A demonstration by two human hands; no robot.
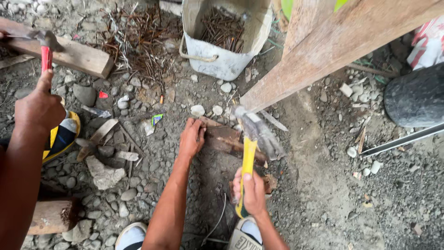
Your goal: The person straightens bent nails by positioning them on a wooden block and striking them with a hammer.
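Right hand (254, 192) nearest camera, grip clenched round yellow-handled claw hammer (250, 147), head blurred, apparently mid-swing. Left hand (191, 138) pressed flat, fingers closed on short brown wooden offcut (227, 140) lying on gravel ground (323, 194), evidently steadying it for blow. Slanted timber beam (333, 46) above. White bucket of rusty nails (222, 41) beyond. Co-worker's hand (39, 109) grips red-handled hammer (46, 48) at far left.
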